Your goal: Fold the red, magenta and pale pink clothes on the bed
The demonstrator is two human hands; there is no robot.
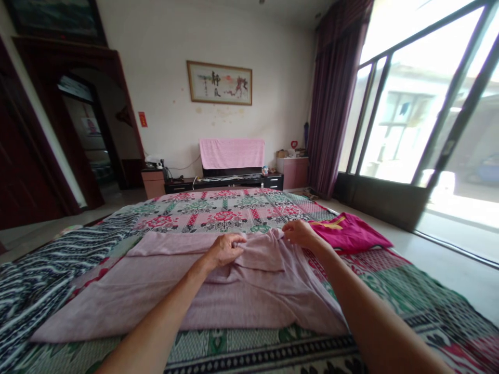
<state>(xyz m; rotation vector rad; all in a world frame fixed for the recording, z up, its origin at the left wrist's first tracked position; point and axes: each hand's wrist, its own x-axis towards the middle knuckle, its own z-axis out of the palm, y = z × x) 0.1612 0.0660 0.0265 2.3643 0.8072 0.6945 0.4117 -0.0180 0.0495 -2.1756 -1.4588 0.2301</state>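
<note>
A pale pink long garment point(234, 306), perhaps a shirt, lies spread across the patterned bed cover, its far edge folded over toward me. My left hand point(225, 250) rests on the middle of the fold, thumb and fingers closed on a bit of its fabric. At the garment's far right corner, my right hand point(299, 234) pinches the cloth near a bunched part. The piece folded in between both hands looks like a sleeve. Just beyond my right hand lies a folded magenta garment point(356, 234) with a yellow mark.
The floral bed cover point(226, 205) stretches out under everything. A black-and-white striped cloth point(35, 275) lies bunched on the left. Past the bed stand a low black cabinet point(234, 182), a pink towel point(232, 153) over a screen, and a purple curtain point(335, 104) beside glass doors.
</note>
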